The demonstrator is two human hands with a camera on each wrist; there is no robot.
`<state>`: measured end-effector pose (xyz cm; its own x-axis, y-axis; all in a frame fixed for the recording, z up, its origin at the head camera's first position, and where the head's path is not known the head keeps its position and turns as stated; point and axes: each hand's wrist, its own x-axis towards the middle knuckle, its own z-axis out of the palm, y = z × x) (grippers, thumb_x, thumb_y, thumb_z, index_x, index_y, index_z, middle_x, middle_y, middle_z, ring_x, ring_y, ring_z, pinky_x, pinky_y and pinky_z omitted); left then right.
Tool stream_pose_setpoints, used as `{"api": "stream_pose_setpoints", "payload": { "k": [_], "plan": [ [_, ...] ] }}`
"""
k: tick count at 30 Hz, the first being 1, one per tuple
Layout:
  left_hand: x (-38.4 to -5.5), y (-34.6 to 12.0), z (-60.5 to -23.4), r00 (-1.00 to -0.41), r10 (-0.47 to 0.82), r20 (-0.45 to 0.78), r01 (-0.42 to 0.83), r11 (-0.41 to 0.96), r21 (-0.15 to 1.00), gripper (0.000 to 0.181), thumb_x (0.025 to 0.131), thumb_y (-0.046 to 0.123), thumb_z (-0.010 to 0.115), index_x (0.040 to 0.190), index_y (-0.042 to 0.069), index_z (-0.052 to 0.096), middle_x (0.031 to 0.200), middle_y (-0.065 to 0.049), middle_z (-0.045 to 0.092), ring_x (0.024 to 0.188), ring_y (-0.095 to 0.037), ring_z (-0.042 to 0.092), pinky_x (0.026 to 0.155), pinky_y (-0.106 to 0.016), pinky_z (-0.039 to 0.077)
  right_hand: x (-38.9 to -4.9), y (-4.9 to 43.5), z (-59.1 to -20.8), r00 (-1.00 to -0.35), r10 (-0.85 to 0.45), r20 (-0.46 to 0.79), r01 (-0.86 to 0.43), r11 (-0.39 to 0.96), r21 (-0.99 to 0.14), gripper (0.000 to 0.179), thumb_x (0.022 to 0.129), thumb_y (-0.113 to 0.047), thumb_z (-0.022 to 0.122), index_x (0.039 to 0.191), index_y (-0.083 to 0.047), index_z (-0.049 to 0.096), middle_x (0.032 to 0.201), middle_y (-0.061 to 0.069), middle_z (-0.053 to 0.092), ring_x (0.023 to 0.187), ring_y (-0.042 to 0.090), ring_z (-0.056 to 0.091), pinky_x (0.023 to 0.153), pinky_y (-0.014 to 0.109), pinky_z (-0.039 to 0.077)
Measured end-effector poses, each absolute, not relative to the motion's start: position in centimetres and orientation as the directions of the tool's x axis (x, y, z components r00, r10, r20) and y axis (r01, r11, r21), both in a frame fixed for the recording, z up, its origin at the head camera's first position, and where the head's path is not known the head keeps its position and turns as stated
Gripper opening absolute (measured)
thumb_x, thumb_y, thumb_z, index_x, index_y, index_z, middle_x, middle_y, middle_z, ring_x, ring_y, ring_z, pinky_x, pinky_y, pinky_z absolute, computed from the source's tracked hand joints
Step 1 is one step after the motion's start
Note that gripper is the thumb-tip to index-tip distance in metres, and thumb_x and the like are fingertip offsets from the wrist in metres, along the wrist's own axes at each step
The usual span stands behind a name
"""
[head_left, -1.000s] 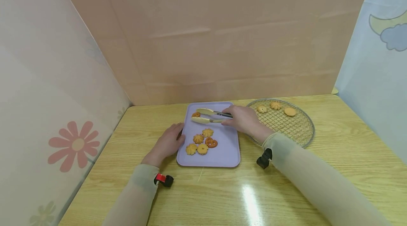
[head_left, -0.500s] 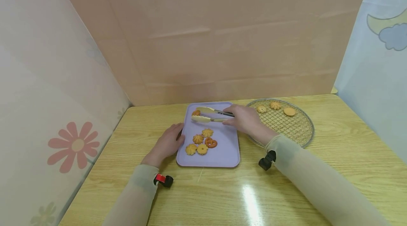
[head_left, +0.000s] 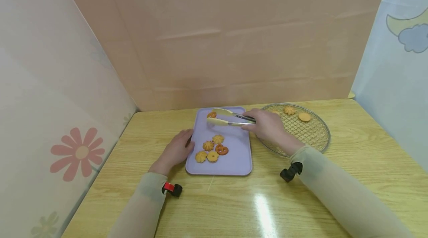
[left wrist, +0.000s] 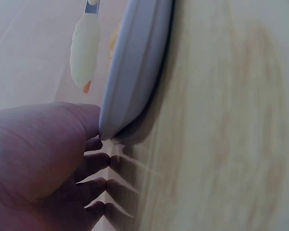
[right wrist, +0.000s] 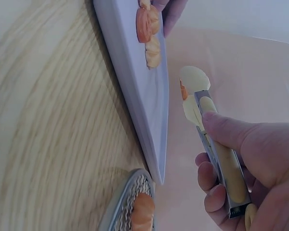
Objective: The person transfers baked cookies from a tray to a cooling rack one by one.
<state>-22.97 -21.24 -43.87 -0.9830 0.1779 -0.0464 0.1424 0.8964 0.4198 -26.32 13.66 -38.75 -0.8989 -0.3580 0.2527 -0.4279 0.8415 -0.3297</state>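
My right hand (head_left: 266, 125) grips metal tongs (head_left: 234, 119) with cream tips over the far part of a lilac tray (head_left: 235, 160). A reddish-brown pretzel (head_left: 211, 115) is between the tong tips, above the tray in the right wrist view. My left hand (head_left: 175, 151) rests at the tray's left edge. In the left wrist view its thumb (left wrist: 89, 119) touches the rim, and the fingertips meet the tabletop. Near the tray's front left lie another pretzel (head_left: 221, 150) and several butter cookies (head_left: 213, 156).
A round wire rack (head_left: 301, 137) stands right of the tray, partly behind my right hand and wrist. On its far side are a flower-shaped cookie (head_left: 289, 110), a flat round cookie (head_left: 304, 116) and one partly hidden cookie (head_left: 275, 112). Upright panels (head_left: 224, 55) border the wooden table (head_left: 227, 204).
The tongs have lifted the far pretzel off the tray and moved it right and back. My right hand has shifted right, over part of the rack. My left hand stays put.
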Motion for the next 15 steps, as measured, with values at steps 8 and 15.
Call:
{"api": "stream_pose_setpoints", "payload": {
  "k": [8, 15],
  "plan": [
    [-23.0, -21.2, -43.9, -0.983, 0.176, -0.049, 0.138, 0.895, 0.425, 0.062, 0.115, 0.027, 0.056, 0.171, 0.005, 0.039, 0.176, -0.017, 0.039, 0.166, -0.039, 0.024, 0.135, -0.057, 0.022, -25.5, 15.2, -38.3, -0.911, -0.332, 0.245, -0.404, 0.840, -0.361, 0.054, 0.098, -0.038, 0.086, 0.145, -0.013, 0.074, 0.130, 0.012, 0.078, 0.082, 0.022, 0.073, 0.062, 0.041, 0.054],
    [-22.9, -21.3, -44.0, -0.982, 0.184, -0.039, 0.150, 0.893, 0.425, 0.061, 0.115, 0.025, 0.056, 0.170, 0.004, 0.040, 0.175, -0.018, 0.039, 0.166, -0.040, 0.025, 0.135, -0.057, 0.022, -25.1, 16.9, -38.0, -0.926, -0.304, 0.224, -0.369, 0.852, -0.372, 0.052, 0.099, -0.041, 0.084, 0.144, -0.016, 0.075, 0.135, 0.013, 0.076, 0.086, 0.024, 0.070, 0.056, 0.037, 0.049]
  ]
}}
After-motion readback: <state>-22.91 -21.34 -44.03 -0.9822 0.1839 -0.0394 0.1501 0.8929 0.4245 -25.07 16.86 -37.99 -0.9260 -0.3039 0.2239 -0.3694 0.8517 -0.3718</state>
